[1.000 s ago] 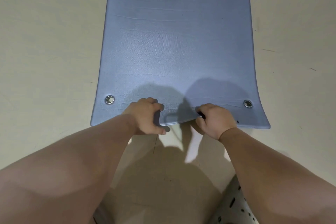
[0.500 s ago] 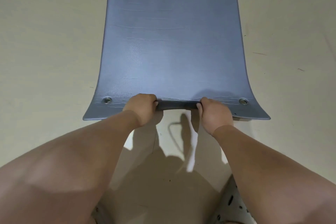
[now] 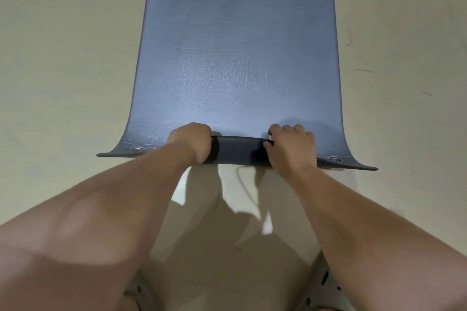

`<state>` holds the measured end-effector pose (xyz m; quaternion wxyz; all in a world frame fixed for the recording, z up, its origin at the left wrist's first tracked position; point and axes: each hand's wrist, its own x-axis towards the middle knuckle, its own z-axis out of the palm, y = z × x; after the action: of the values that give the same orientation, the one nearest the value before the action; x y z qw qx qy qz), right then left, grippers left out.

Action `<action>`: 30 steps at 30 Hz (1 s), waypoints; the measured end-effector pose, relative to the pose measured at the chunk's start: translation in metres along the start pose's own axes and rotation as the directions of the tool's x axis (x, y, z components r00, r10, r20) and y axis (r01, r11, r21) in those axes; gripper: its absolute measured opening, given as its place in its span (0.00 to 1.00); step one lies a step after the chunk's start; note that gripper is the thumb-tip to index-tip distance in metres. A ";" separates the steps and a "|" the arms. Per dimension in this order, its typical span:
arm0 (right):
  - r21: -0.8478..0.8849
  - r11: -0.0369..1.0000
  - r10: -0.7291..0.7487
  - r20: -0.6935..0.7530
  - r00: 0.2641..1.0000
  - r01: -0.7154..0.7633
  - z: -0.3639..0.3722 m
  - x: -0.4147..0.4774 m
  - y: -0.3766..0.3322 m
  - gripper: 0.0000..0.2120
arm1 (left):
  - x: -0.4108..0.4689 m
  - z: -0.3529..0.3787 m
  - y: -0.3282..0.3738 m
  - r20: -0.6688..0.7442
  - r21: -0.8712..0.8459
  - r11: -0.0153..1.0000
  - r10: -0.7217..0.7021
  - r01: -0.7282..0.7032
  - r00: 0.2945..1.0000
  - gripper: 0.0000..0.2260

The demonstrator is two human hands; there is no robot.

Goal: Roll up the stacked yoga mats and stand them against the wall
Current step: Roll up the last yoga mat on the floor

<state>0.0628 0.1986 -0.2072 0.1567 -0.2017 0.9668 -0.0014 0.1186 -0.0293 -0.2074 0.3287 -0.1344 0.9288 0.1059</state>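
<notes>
Blue mat (image 3: 237, 70) near edge curled under both hands' fingers (image 3: 283, 130).

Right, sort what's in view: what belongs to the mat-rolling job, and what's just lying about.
For the job:
- yoga mat, flat on the floor
- its rolled edge, just started
- left hand and right hand, both gripping that roll

Just there:
- floor
- grey holed shoe, apparently footwear, at the bottom edge

pale beige floor (image 3: 63, 58), faint scuffs
</notes>
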 end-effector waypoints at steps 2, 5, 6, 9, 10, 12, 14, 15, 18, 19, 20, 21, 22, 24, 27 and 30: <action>-0.069 0.993 -0.109 -0.200 0.974 0.097 0.011 -0.012 -0.006 0.10 | 0.005 -0.002 0.004 -0.043 0.035 0.999 -0.028 0.030 0.999 0.05; -0.139 0.938 -0.346 -0.322 0.881 0.318 0.026 -0.028 -0.008 0.22 | 0.018 -0.010 0.004 -0.072 0.045 0.998 -0.046 0.050 0.996 0.05; -0.176 0.918 -0.393 -0.306 0.867 0.354 0.030 -0.034 -0.007 0.24 | 0.023 -0.013 0.003 -0.066 0.052 0.997 -0.060 0.063 0.996 0.05; -0.236 0.929 -0.325 -0.147 0.934 0.286 0.041 -0.042 0.001 0.32 | 0.033 -0.016 -0.001 -0.096 0.106 0.992 -0.060 0.071 0.994 0.05; -0.244 0.934 -0.291 -0.090 0.953 0.262 0.042 -0.040 0.003 0.34 | 0.035 -0.016 -0.001 -0.113 0.130 0.989 -0.051 0.066 0.992 0.07; -0.255 0.938 -0.244 -0.001 0.970 0.236 0.041 -0.033 0.004 0.37 | 0.037 -0.014 -0.001 -0.156 0.175 0.983 -0.024 0.052 0.987 0.11; -0.290 0.926 -0.219 0.107 0.970 0.241 0.042 -0.026 0.001 0.38 | 0.036 -0.011 -0.001 -0.209 0.204 0.978 -0.009 0.053 0.978 0.13; -0.302 0.920 -0.207 0.162 0.965 0.248 0.043 -0.022 -0.001 0.37 | 0.034 -0.008 0.000 -0.236 0.205 0.977 -0.008 0.058 0.972 0.13; -0.266 0.932 -0.187 0.230 0.955 0.247 0.039 -0.006 -0.003 0.34 | 0.025 -0.002 0.005 -0.379 0.201 0.979 0.052 0.028 0.924 0.13; -0.239 0.940 -0.184 0.240 0.953 0.242 0.038 -0.001 -0.003 0.34 | 0.022 0.001 0.008 -0.440 0.215 0.976 0.121 -0.027 0.890 0.14; -0.208 0.951 -0.173 0.256 0.951 0.229 0.037 0.004 -0.003 0.33 | 0.018 0.005 0.010 -0.475 0.240 0.965 0.210 -0.104 0.854 0.15; -0.184 0.960 -0.158 0.276 0.948 0.213 0.036 0.008 -0.004 0.33 | 0.014 0.011 0.013 -0.498 0.272 0.944 0.305 -0.187 0.812 0.15; -0.171 0.965 -0.144 0.293 0.945 0.200 0.036 0.010 -0.006 0.34 | 0.010 0.016 0.016 -0.503 0.314 0.913 0.391 -0.259 0.770 0.13; -0.157 0.970 -0.126 0.318 0.940 0.183 0.037 0.014 -0.010 0.34 | 0.003 0.028 0.021 -0.467 0.344 0.885 0.451 -0.314 0.760 0.10; -0.126 0.978 -0.116 0.320 0.940 0.164 0.040 0.016 -0.009 0.31 | -0.011 0.036 0.021 -0.280 0.329 0.923 0.298 -0.201 0.913 0.29; -0.091 0.983 -0.129 0.264 0.956 0.158 0.045 0.012 -0.003 0.32 | -0.007 0.046 0.007 -0.198 0.381 0.909 0.259 -0.169 0.945 0.36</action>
<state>0.0666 0.1937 -0.2532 0.2688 -0.2781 0.9197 0.0673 0.1485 -0.0088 -0.2372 0.2173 0.0192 0.9748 -0.0474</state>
